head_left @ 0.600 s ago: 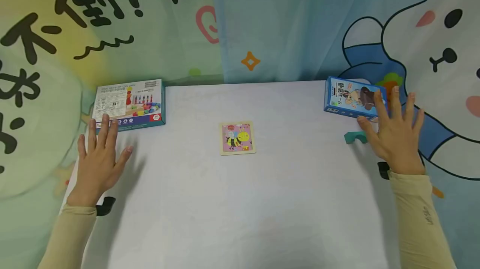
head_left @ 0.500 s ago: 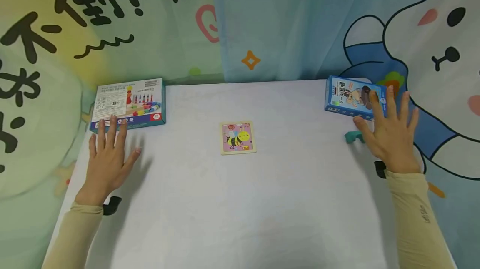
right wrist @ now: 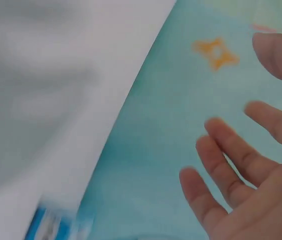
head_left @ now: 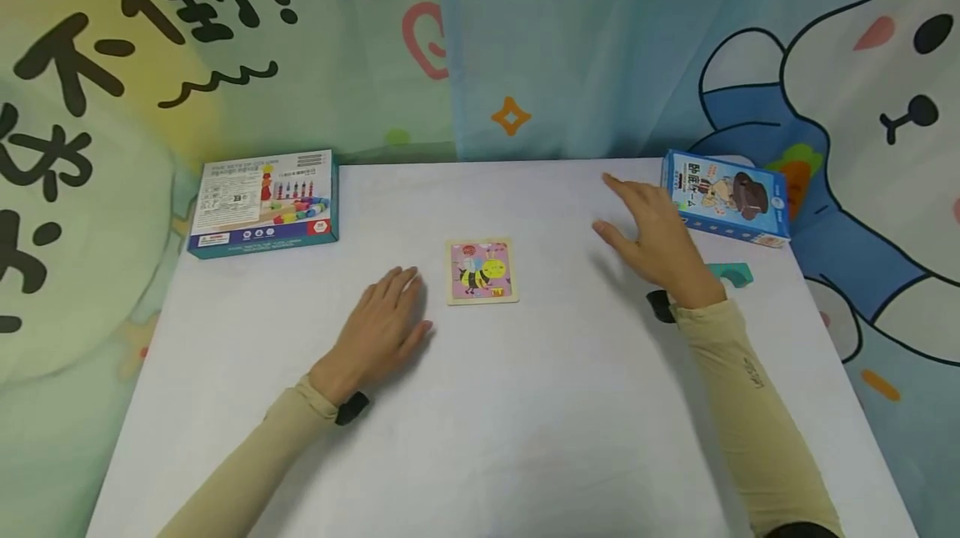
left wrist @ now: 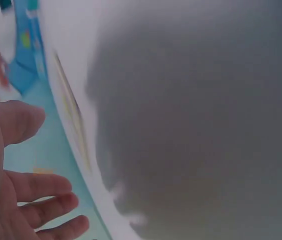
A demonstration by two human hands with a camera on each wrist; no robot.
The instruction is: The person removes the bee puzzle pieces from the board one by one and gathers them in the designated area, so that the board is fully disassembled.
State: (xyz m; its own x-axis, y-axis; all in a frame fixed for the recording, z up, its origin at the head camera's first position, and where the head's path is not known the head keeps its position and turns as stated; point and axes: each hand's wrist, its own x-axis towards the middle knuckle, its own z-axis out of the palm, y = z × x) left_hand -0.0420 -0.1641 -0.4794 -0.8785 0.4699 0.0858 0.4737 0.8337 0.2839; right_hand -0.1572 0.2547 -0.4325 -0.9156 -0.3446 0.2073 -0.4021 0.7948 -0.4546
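A small square picture puzzle with a yellow bee on pink [head_left: 482, 271] lies flat on the white table [head_left: 480, 404]. My left hand [head_left: 375, 334] hovers over the table to the lower left of the bee puzzle, apart from it, fingers relaxed and holding nothing. To the right of the puzzle, my right hand [head_left: 656, 238] is over the table with its fingers spread and nothing in them. Just beyond it lies a blue box with a cartoon picture [head_left: 727, 196]. A small green arch-shaped block [head_left: 731, 274] sits close to my right wrist.
At the back left lies a flat white and teal box [head_left: 262, 203] with colourful pictures. A printed curtain [head_left: 555, 46] with cartoon figures and lettering hangs behind the table and down both sides.
Both hands have moved inward from the table's sides: the left to the right and lower, the right to the left, off the blue box. The bee puzzle stays put; the view has shifted slightly.
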